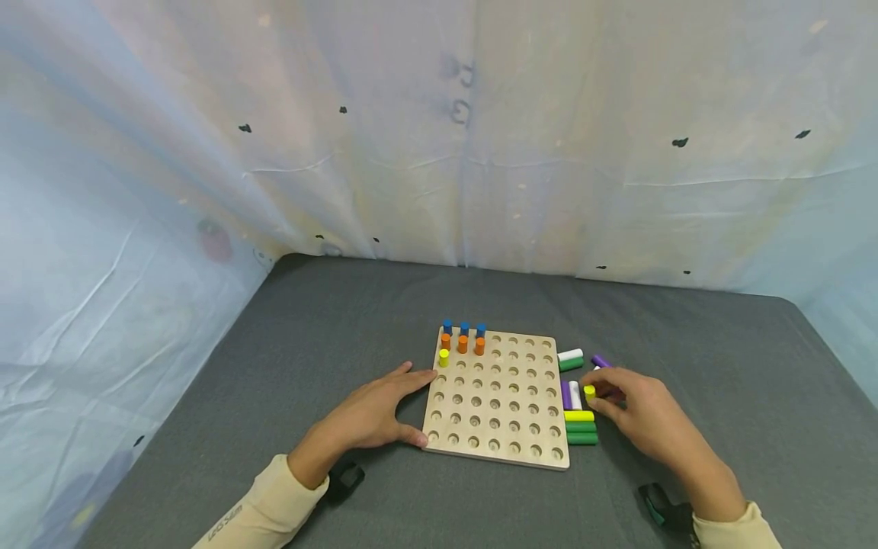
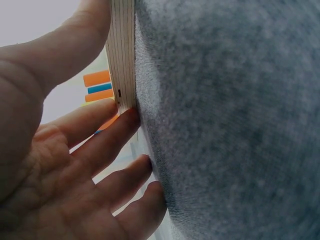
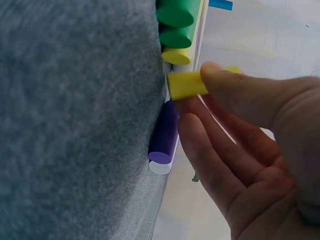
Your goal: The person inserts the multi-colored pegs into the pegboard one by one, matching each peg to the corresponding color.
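Note:
A wooden pegboard [image 1: 504, 396] with rows of round holes lies flat on the grey cloth. Its far left corner bears several upright pegs: a row of blue pegs [image 1: 464, 329], a row of orange pegs [image 1: 463, 345] and one yellow peg [image 1: 443, 358]. My left hand [image 1: 376, 409] rests at the board's left edge, thumb near the front corner and fingers spread, fairly straight. Just right of the board, my right hand [image 1: 641, 415] pinches another yellow peg [image 3: 187, 85] between thumb and fingers, held upright over the loose pegs.
Loose pegs lie along the board's right side: green pegs [image 1: 582, 439], a yellow peg [image 1: 579, 416], purple pegs [image 1: 565, 396] and white pegs [image 1: 575, 396]. A light patterned curtain [image 1: 439, 152] hangs behind the grey table [image 1: 329, 320].

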Demonstrator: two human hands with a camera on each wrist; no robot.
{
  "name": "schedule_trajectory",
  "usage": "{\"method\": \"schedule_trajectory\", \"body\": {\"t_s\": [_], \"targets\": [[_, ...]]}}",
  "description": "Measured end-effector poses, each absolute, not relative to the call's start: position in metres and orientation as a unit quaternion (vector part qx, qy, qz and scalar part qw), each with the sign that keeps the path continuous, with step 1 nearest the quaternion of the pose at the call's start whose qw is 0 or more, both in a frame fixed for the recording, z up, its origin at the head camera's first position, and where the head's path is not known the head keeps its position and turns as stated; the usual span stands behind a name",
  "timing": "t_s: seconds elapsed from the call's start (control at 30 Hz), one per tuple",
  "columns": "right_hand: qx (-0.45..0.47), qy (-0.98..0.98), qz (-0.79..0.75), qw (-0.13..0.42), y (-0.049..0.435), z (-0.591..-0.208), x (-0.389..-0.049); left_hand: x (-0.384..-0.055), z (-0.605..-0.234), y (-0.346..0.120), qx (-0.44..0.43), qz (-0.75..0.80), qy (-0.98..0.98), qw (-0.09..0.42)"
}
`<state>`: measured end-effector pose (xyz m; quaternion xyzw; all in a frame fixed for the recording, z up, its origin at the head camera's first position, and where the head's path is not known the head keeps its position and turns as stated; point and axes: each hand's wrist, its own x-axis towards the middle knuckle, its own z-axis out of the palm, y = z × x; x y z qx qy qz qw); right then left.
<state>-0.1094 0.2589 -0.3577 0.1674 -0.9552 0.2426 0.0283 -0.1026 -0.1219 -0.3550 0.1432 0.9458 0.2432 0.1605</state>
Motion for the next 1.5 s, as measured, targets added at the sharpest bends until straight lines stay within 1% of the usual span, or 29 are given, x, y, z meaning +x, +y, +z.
{"method": "schedule_trajectory", "body": {"t_s": [0.1,0.57,0.8,1.03,1.23,1.5], "targets": [[0.16,-0.957,0.243,0.018,0.259,-0.358,-0.11,-0.103,-0.355,-0.122,0.144,0.244,0.945,0.161],[0.149,-0.958,0.243,0.004,0.258,-0.358,-0.113,-0.104,-0.358,-0.124,0.142,0.244,0.946,0.16],[0.163,-0.957,0.239,0.026,0.25,-0.344,-0.117,-0.103,-0.357,-0.123,0.144,0.247,0.945,0.157],[0.209,-0.943,0.257,0.04,0.227,-0.332,-0.125,-0.104,-0.357,-0.122,0.141,0.245,0.946,0.155],[0.223,-0.933,0.281,0.025,0.2,-0.326,-0.133,-0.103,-0.356,-0.122,0.139,0.243,0.947,0.16],[0.245,-0.918,0.31,0.003,0.163,-0.328,-0.146,-0.102,-0.356,-0.123,0.146,0.247,0.942,0.174]]}}
